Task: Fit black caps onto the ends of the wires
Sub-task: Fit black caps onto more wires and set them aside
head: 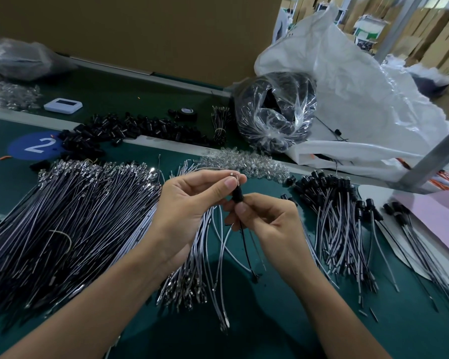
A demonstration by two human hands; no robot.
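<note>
Currently both hands are working together above the green table [270,320], just in front of the person. The left hand [192,200] is pinching the metal tip of one wire [245,244] between thumb and forefinger. The right hand [265,224] is pinching the black cap [236,193] just below it, so both grips are closed on something and neither is empty. The wire is passing through the cap and is hanging loose under the right hand. I think it is being held high so that its tail is not catching in the heaps below. It seems the cap is being drawn along the wire toward the tip, but how far it is seated I cannot tell. The stock is lying in a working order: the bare wires [75,216] are spreading on the left, the loose caps [130,128] are waiting further back, and the capped wires [329,203] are gathering on the right, probably so that each piece is travelling from left to right. Many bare wires are remaining, so the task looks far from finished.
</note>
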